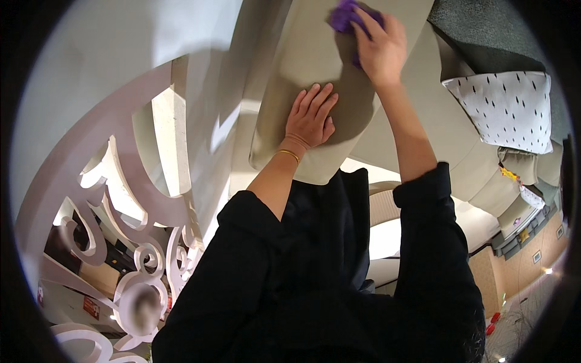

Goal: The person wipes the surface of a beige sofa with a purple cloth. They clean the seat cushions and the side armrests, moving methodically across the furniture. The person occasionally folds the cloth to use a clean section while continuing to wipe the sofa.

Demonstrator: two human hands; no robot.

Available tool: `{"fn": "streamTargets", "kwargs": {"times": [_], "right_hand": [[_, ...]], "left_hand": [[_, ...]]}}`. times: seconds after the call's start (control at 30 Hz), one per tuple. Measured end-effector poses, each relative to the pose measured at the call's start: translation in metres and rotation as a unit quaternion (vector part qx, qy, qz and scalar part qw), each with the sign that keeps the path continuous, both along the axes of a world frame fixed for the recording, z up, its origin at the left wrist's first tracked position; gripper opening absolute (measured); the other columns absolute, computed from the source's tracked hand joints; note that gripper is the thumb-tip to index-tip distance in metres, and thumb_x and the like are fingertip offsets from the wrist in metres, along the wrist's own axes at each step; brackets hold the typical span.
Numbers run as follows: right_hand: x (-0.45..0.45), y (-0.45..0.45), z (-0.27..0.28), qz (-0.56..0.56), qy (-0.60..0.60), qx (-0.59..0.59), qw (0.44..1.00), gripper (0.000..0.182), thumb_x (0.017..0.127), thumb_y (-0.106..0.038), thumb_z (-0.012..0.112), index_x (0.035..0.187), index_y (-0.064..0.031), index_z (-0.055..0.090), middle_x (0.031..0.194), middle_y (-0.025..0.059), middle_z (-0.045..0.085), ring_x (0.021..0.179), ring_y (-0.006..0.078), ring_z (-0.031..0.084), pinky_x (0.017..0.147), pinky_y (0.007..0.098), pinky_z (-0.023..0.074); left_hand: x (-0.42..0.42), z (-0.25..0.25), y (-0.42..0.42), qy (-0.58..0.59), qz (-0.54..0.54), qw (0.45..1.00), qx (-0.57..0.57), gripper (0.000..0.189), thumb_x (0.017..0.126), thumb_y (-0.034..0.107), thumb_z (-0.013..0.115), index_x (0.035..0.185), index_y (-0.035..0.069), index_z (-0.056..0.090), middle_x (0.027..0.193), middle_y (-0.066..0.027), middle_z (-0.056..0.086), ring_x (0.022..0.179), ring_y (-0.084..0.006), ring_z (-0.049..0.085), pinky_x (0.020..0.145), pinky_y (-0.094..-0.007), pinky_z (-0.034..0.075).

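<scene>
My left hand (311,115) rests palm down on a beige upholstered surface (290,59), which looks like a sofa's arm or back. Its fingers are slightly spread and hold nothing; a gold-coloured bracelet circles the wrist. Farther off, towards the top of the view, my right hand (383,50) has its fingers on a crumpled purple cloth (343,18). That cloth lies against the same beige surface, and part of it hangs below the fingers. Shadows of the arms fall across the upholstery.
A white scrollwork partition (113,109) stands close on the left. To the right, beige sofa seats (417,118) carry a white cushion with dark marks (508,111). Grey upholstery (494,27) is at the upper right. Farther right are more sofas and a wall with small frames.
</scene>
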State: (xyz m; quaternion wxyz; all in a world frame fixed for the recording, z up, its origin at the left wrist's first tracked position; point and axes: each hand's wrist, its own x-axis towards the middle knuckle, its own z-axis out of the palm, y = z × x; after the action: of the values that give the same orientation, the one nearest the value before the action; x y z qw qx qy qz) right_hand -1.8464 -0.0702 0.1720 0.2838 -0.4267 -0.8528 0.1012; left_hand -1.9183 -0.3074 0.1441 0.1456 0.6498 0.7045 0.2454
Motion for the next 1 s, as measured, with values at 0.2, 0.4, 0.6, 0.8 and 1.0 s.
{"fn": "streamTargets", "kwargs": {"times": [0.2,0.4,0.6,0.8,1.0], "right_hand": [[0.054,-0.125,0.019,-0.107,-0.032,-0.146,0.983,0.037,0.083,-0.016,0.075,0.12,-0.0137,0.074,0.101,0.014,0.061,0.092,0.0349,0.06,0.079,0.0432,0.0509],[0.017,-0.084,0.013,-0.027,0.011,-0.101,0.994,0.038,0.081,-0.018,0.077,0.119,-0.0168,0.074,0.107,0.0137,0.062,0.098,0.0327,0.06,0.084,0.0445,0.0486],[0.061,-0.079,0.005,-0.207,0.082,-0.101,0.97,0.033,0.088,-0.014,0.075,0.12,-0.0162,0.074,0.101,0.0153,0.058,0.09,0.0328,0.06,0.078,0.0418,0.0525],[0.071,-0.128,0.011,-0.241,0.081,-0.187,0.949,0.035,0.089,-0.014,0.073,0.124,-0.0156,0.072,0.098,0.0152,0.056,0.088,0.0323,0.059,0.077,0.0411,0.0523],[0.064,-0.126,0.009,-0.258,0.099,-0.176,0.945,0.034,0.09,-0.013,0.072,0.124,-0.0141,0.072,0.098,0.0161,0.056,0.088,0.0324,0.059,0.077,0.0413,0.0522]], "left_hand": [[0.0,0.006,0.002,-0.002,0.002,1.0,-0.015,0.053,0.084,0.025,0.058,0.136,0.015,0.056,0.153,-0.0042,0.046,0.144,-0.0273,0.037,0.121,-0.0466,0.026],[-0.002,0.035,0.015,-0.047,0.013,0.998,-0.035,0.046,0.079,0.015,0.063,0.124,0.008,0.061,0.144,-0.0096,0.054,0.137,-0.0324,0.045,0.117,-0.0488,0.033],[-0.036,0.048,0.044,-0.087,0.008,0.996,0.03,0.039,0.08,0.003,0.06,0.119,0.006,0.063,0.13,-0.0107,0.061,0.12,-0.0338,0.055,0.106,-0.0469,0.039],[-0.039,0.029,0.104,-0.018,0.125,0.99,0.055,0.038,0.082,0.006,0.062,0.119,0.013,0.065,0.133,-0.008,0.053,0.115,-0.0339,0.044,0.102,-0.0445,0.041],[-0.037,0.012,0.1,0.021,0.118,0.987,0.103,0.036,0.082,0.006,0.061,0.117,0.016,0.067,0.134,-0.0083,0.053,0.116,-0.0335,0.044,0.101,-0.0458,0.04]]}}
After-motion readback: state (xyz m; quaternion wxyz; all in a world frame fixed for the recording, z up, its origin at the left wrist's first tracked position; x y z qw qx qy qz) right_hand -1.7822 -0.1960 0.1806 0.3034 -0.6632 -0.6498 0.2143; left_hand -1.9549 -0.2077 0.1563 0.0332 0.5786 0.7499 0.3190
